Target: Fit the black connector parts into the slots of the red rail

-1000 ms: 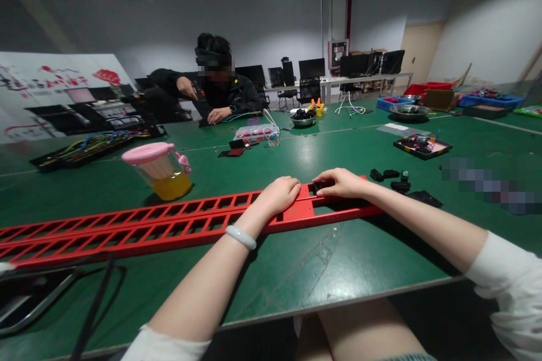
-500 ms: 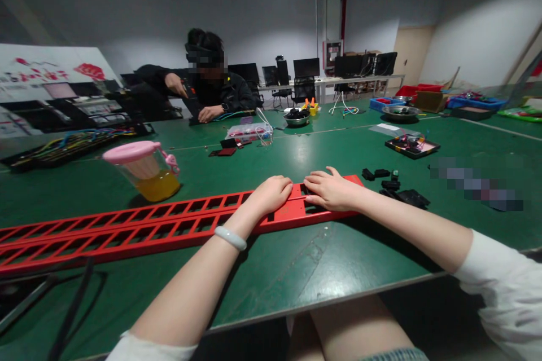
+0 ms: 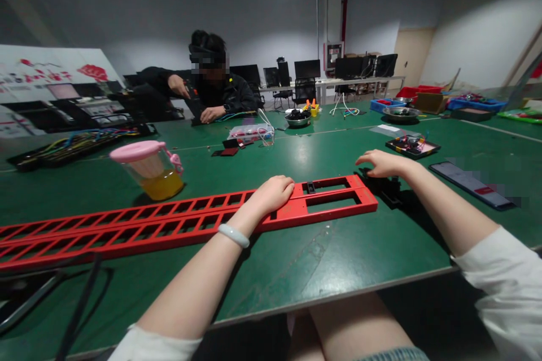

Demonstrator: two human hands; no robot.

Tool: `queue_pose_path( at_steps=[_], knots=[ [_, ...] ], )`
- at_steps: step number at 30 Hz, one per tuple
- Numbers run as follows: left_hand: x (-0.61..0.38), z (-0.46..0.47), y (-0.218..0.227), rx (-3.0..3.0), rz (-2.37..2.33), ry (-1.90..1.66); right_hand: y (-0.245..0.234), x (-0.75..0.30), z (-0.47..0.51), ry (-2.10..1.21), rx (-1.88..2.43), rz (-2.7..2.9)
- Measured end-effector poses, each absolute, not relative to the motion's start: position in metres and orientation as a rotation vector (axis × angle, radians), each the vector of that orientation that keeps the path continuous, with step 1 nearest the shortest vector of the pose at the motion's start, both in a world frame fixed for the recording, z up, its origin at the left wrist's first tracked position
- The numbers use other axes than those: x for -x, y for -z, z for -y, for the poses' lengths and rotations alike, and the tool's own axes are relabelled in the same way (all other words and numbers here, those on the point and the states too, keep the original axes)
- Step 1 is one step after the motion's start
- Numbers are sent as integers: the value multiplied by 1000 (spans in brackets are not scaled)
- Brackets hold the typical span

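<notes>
- My left hand is lying palm-down across the long red ladder-like frame, probably steadying it; whether its fingers are clenching, I cannot tell.
- The frame is stretching from ten to one o'clock ahead of me.
- A small black rectangular piece is sitting in the frame's far-side opening, at three o'clock from my left hand.
- My right hand is hanging just beyond the frame's right end, fingers curved; whether it is pinching anything, I cannot tell.
- Loose black plastic-looking parts are lying at six o'clock from it, partly shadowed.
- I am, I judge, selecting among these parts; that is calling for a light thumb-and-finger pinch, my left hand bracing the frame.
</notes>
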State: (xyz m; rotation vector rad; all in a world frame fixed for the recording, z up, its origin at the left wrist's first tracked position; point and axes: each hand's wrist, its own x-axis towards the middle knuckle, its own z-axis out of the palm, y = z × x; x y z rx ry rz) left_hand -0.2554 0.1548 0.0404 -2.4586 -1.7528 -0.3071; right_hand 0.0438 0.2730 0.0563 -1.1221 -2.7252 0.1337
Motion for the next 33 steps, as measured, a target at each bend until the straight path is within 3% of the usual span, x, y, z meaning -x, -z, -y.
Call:
queue_pose_path(
  at_steps=[5,11,16,22,27,33],
  knots=[
    [255,-153,-41,2465,1771,305,-43,-57,-281,-239,1169,2797],
    [257,-155,-38,2477,1763,356,-34,-48,-293,-84,1123,2675],
    [256,-156,-39,2476,1765,331,-38,-18,-271,18,762,2396],
    [255,-156,-38,2461,1764,327,-36,15,-233,-301,444,2311],
    [255,-156,-38,2459,1770,315,-26,32,-227,-515,582,2211],
    [253,-153,-40,2454,1745,359,-23,37,-229,-489,677,2280]
  ],
)
